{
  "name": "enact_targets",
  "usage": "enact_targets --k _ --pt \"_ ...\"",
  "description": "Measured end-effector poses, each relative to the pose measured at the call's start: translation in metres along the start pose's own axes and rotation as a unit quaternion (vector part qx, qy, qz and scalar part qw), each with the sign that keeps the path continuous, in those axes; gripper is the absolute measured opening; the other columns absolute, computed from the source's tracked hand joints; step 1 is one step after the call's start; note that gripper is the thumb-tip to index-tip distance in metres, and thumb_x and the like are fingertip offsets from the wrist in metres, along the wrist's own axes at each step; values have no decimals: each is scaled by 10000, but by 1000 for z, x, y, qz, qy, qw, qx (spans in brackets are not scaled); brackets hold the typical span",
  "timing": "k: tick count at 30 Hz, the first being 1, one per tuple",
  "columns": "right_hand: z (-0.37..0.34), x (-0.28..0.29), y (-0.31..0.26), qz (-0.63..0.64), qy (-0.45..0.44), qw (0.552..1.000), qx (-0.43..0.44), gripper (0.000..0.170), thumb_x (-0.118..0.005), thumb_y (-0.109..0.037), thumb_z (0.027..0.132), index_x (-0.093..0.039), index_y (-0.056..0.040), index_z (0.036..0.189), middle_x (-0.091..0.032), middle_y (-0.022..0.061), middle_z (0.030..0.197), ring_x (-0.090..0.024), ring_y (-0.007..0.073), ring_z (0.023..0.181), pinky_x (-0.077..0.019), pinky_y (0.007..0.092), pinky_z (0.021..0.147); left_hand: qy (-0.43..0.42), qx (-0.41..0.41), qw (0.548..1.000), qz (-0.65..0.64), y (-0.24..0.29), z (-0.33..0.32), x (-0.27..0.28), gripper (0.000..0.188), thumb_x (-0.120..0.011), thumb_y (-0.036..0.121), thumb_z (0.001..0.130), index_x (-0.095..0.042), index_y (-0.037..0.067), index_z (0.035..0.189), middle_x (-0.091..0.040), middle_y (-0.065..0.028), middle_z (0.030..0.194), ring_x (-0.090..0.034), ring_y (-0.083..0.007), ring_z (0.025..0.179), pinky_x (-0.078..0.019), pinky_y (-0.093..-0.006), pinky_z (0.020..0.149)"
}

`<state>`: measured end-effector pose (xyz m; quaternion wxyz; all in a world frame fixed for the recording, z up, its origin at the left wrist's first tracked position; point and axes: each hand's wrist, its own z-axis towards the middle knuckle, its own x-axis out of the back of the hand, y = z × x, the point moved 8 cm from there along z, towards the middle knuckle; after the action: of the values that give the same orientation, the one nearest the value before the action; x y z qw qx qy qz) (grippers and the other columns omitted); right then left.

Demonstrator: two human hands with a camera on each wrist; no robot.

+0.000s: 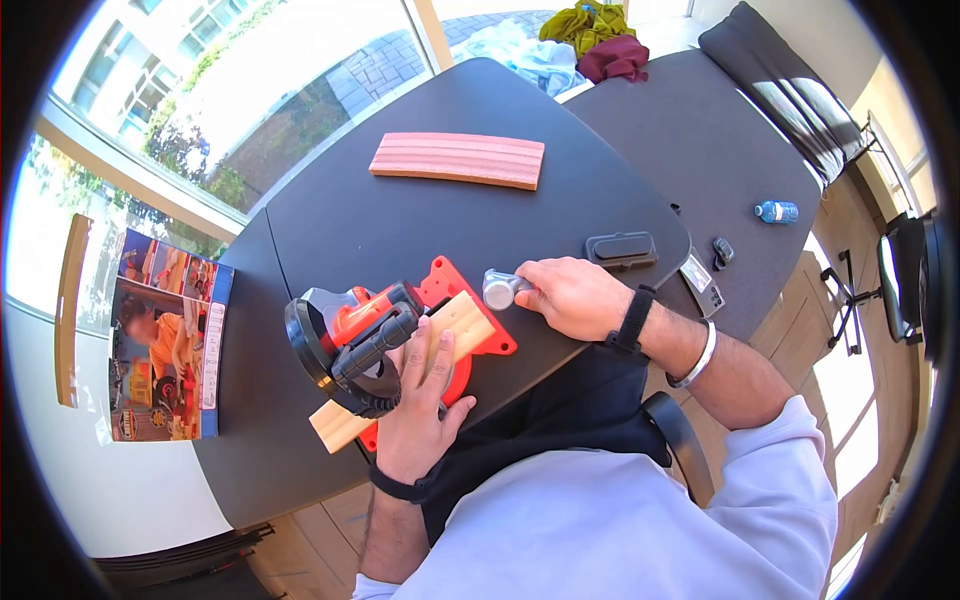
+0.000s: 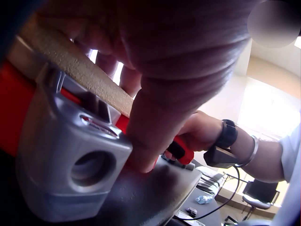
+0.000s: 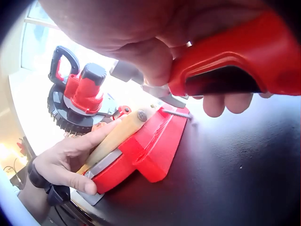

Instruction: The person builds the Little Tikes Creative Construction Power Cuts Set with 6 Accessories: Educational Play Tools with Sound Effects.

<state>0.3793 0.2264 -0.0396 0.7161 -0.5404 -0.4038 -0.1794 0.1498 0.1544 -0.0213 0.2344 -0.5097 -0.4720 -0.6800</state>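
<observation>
In the right wrist view my right hand holds a toy hammer by its red and black handle. The hammer's grey head hangs close over the right end of a wooden plank. A grey round-headed nail stands in the plank near that end. My left hand lies across the plank with straight fingers, thumb along its near side. Under the plank is a red toy saw base; the black and red toy circular saw stands beside the left fingers. A grey plastic block fills the left wrist view's lower left.
A reddish striped board lies at the back of the table. A picture box stands at the left by the window. To the right are a black case, a blue bottle and a chair; clothes are heaped behind.
</observation>
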Motion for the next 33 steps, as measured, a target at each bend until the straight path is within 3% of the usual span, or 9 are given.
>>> enact_targets --k 5,8,10,11,13,19,25,31,33 --pt "0 10 0 45 -6 999 -14 307 -618 -288 1134 -633 -1 1244 -759 255 1027 -740 461 1000 -583 537 862 5 0 1000 11 0 0 1 994 -931 235 846 -455 139 1714 -287 -165 1834 -216 -429 1700 -317 -513 1344" --pt "-4 11 1 189 -56 974 -109 377 -577 -352 1171 -554 -8 1322 -759 230 999 -775 380 923 -597 502 826 8 0 1000 8 0 0 1 989 -936 218 839 -466 137 1706 -293 -161 1832 -224 -425 1698 -329 -504 1341" --pt "-11 -1 8 279 -98 935 -195 453 -543 -431 1185 -485 -21 1367 -727 161 949 -768 255 827 -605 445 750 9 -2 1000 3 0 0 1 988 -937 208 835 -470 136 1703 -298 -160 1829 -231 -424 1695 -337 -503 1337" --pt "-11 -4 9 280 -99 935 -196 453 -543 -431 1185 -485 -21 1367 -727 161 949 -768 255 827 -605 445 750 12 -4 1000 -1 0 0 1 987 -938 199 832 -474 135 1701 -303 -159 1827 -237 -424 1693 -346 -502 1333" --pt "-12 -14 10 301 -123 924 -200 509 -555 -483 1172 -481 -24 1378 -693 101 930 -732 148 746 -599 373 642 12 -5 1000 -6 0 1 2 986 -938 193 831 -475 133 1699 -305 -161 1826 -243 -423 1691 -351 -502 1330" --pt "-13 -11 15 331 -137 907 -222 520 -553 -460 1173 -504 12 1384 -687 76 916 -711 125 661 -573 296 544 7 -4 1000 -7 2 2 3 974 -933 185 830 -485 119 1691 -308 -172 1821 -259 -428 1682 -367 -501 1322" --pt "-23 -23 13 329 -135 907 -225 570 -713 -362 1089 -498 38 1434 -752 108 1007 -741 141 710 -620 305 593 8 -1 1000 -14 1 2 2 968 -933 184 827 -492 111 1686 -306 -178 1821 -261 -434 1679 -358 -509 1326" --pt "-7 -39 24 383 -43 894 -228 484 -680 -268 1128 -465 -11 1478 -701 55 1062 -740 124 816 -628 287 708 4 -1 1000 -7 1 1 2 980 -936 195 827 -483 113 1692 -304 -178 1822 -258 -434 1680 -349 -511 1329" --pt "0 -32 22 415 52 896 -148 459 -656 -260 1139 -468 -15 1480 -703 59 1112 -735 137 847 -617 294 756 7 -5 1000 -8 1 1 2 983 -937 197 826 -482 114 1693 -305 -179 1821 -259 -435 1680 -348 -512 1330"
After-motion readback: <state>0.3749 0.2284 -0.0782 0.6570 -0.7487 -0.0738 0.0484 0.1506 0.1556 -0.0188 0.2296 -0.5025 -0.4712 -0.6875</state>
